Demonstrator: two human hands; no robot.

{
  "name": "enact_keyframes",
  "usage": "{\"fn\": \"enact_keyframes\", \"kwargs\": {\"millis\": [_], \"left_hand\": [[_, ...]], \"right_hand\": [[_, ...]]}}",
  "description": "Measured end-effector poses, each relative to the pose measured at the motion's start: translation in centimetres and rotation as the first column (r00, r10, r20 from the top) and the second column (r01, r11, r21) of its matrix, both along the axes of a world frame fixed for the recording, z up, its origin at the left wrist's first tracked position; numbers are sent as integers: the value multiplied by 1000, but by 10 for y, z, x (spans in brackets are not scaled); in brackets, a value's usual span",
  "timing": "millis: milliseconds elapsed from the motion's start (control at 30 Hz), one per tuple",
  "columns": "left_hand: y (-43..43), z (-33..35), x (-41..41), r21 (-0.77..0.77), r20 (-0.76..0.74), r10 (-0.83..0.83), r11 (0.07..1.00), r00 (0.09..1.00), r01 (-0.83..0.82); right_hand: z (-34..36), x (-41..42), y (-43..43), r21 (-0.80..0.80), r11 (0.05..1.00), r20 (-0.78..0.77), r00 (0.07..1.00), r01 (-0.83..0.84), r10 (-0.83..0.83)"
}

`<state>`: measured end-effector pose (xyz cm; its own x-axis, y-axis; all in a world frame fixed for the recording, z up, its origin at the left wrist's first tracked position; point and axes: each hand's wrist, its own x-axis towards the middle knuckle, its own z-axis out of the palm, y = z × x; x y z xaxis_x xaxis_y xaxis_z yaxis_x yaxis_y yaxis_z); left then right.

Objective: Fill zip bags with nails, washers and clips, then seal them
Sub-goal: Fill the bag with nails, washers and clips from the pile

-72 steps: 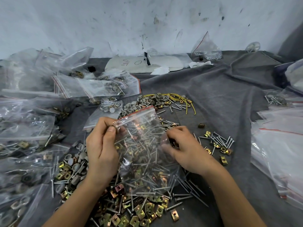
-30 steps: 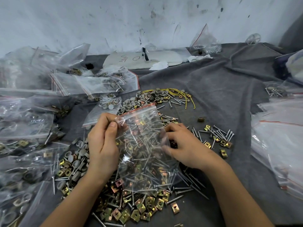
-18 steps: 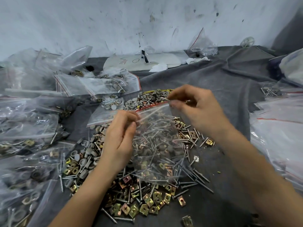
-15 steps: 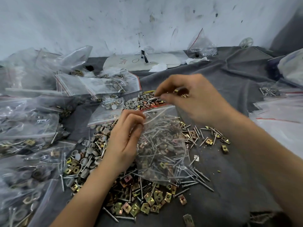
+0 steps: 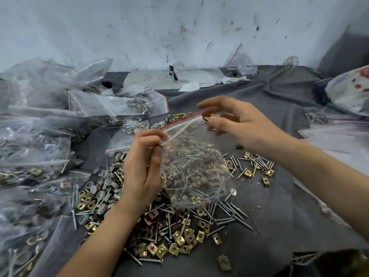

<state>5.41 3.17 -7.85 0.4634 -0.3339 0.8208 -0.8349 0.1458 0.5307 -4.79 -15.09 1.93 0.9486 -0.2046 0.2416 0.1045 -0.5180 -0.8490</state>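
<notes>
Left hand [image 5: 143, 164]: thumb and forefinger pinch the near corner of the zip bag's [image 5: 191, 162] mouth. The forearm comes up from 7 o'clock.
Right hand [image 5: 239, 122]: hovers at the far corner of the mouth, at 1 o'clock from the bag's middle. The fingers are loosely curved and spread, with the thumb below them. A brass glint shows between them (a clip, perhaps), but I cannot tell whether they pinch it, the lip, or nothing.
Zip bag: clear and held up between the two hands. It is packed with nails and some clips, and its bottom sags onto the loose pile.
Deciding relation: the red strip [image 5: 179, 121] runs from the left pinch at 8 o'clock to the right fingertips at 2 o'clock. The bag's long axis drops from that line toward 6 o'clock. The right hand is the one free at the unpinched end.
Step, as I judge it: the last pieces are going in and sealing is not yet done. Sealing would call for the right hand to pinch the far corner and press along the strip toward the left.
Loose clips [image 5: 169, 242]: heaped at 6 o'clock.
Loose nails [image 5: 229, 214]: fanned out at 5 o'clock.
Washers [image 5: 103, 188]: piled at 8 o'clock.
Filled bags [image 5: 40, 146]: stacked from 9 to 10 o'clock.
Grey cloth [image 5: 279, 216]: covers the worktop.
</notes>
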Motion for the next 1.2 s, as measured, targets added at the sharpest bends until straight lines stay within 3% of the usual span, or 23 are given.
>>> {"fn": "enact_keyframes", "kwargs": {"millis": [67, 100, 200, 267, 700, 767, 833, 900, 1000, 1100, 1200], "left_hand": [[1, 0, 0, -25, -17, 42, 999, 999, -43], [2, 0, 0, -35, -31, 54, 998, 998, -55], [2, -1, 1, -45, -57, 80, 996, 995, -83], [2, -2, 2, -40, -57, 103, 994, 993, -105], [2, 1, 2, -44, -75, 147, 988, 986, -151], [2, 1, 2, -44, -75, 147, 988, 986, -151], [2, 1, 1, -47, -75, 115, 992, 990, -119], [1, 0, 1, -16, -46, 82, 996, 996, -83], [-1, 0, -1, 82, 22, 49, 995, 999, -51], [-1, 0, -4, 117, 84, -8, 993, 996, -2], [0, 1, -5, 98, 105, -27, 995, 994, 16]], "right_hand": [[-15, 0, -8, 99, 991, -83, 993, 94, -86], [-24, 0, -13, 52, 992, -147, 983, 117, -108], [-52, -6, -24, -353, 935, -298, 944, 30, -143], [-66, -11, -25, -476, 879, -337, 930, -36, -144], [-87, -15, -28, -638, 767, -331, 922, -61, -202], [-85, -15, -30, -619, 785, -335, 917, -39, -218], [-74, -15, -31, -538, 839, -242, 937, 88, -253], [-52, -13, -28, -393, 888, -50, 959, 238, -279], [-9, -9, -12, -190, 949, 213, 954, 251, -209], [20, -8, 10, -306, 936, 277, 957, 174, -87], [27, -5, 20, -495, 863, 204, 979, 100, 3]]}}
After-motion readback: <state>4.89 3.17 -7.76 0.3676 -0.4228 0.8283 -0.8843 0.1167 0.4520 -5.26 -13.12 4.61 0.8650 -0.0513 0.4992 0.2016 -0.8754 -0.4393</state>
